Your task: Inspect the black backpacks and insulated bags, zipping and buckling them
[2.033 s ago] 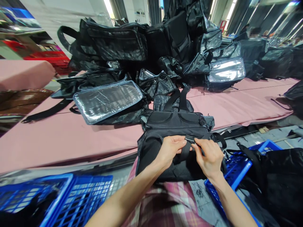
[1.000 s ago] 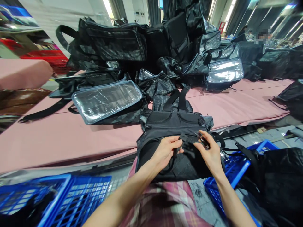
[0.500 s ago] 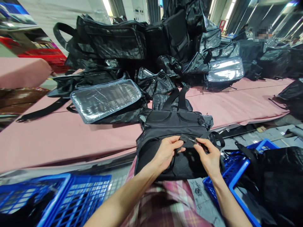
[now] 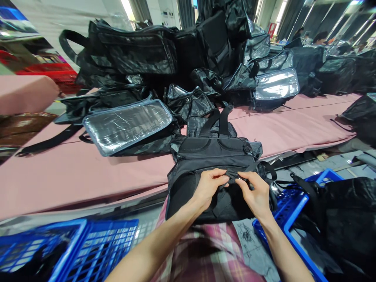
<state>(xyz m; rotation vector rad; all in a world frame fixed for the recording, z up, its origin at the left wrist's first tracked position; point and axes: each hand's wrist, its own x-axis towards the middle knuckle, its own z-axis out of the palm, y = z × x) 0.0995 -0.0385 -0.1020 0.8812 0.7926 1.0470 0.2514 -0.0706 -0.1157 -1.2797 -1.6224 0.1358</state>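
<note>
A black backpack [image 4: 217, 158] lies back panel up at the table's front edge and reaches down over my lap. Above its lower padded part, my left hand [image 4: 210, 186] pinches the end of a black webbing strap [image 4: 232, 173] between thumb and fingertips. Close beside it on the right, my right hand [image 4: 255, 192] is closed in a pinch on the other piece of black strap. Both sets of fingertips almost meet. Whatever small fitting sits between them is too dark to make out.
A pink-covered table [image 4: 141, 172] spans the view, with several black bags [image 4: 138, 49] piled at the back. A bag with a clear plastic panel [image 4: 129, 125] lies left. Blue crates [image 4: 108, 239] stand low left and right; a black bag [image 4: 349, 219] fills the right one.
My hands have drawn closer together, the right one moving left, and the gap between the two strap pieces has closed. The view has shifted slightly.
</note>
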